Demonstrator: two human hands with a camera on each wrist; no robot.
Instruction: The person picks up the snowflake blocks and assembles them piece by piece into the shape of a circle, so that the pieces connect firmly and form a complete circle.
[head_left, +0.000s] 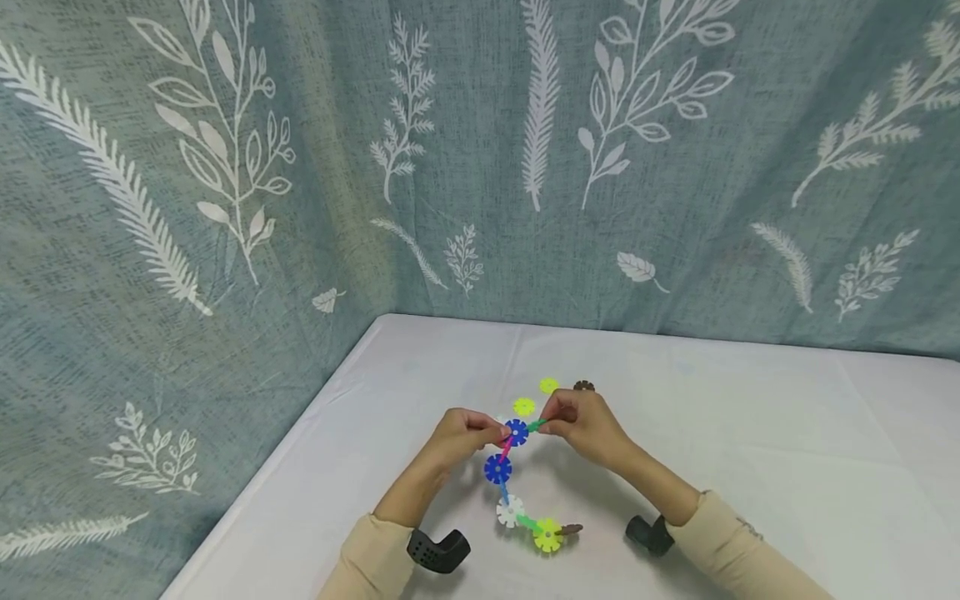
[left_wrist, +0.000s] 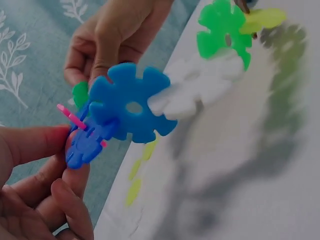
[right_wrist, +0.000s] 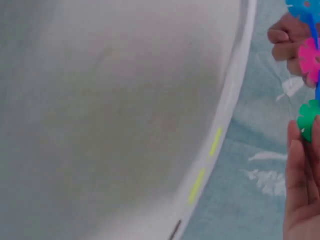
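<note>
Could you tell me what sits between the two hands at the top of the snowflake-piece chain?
In the head view, a blue disc sits between the left hand and right hand.

the chain of snowflake discs (head_left: 517, 479) ran dark blue, pink, blue, white, green, yellow-green and brown. two loose discs (head_left: 524, 407) were yellow-green, another (head_left: 583, 385) brown. the table (head_left: 750, 433) was white, the curtain (head_left: 300, 167) grey-blue with white leaf sprigs, the sleeves (head_left: 375, 558) beige.

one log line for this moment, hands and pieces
left hand: pinches blue disc | right hand: pinches green disc | chain: trails onto table | loose discs: behind
</note>
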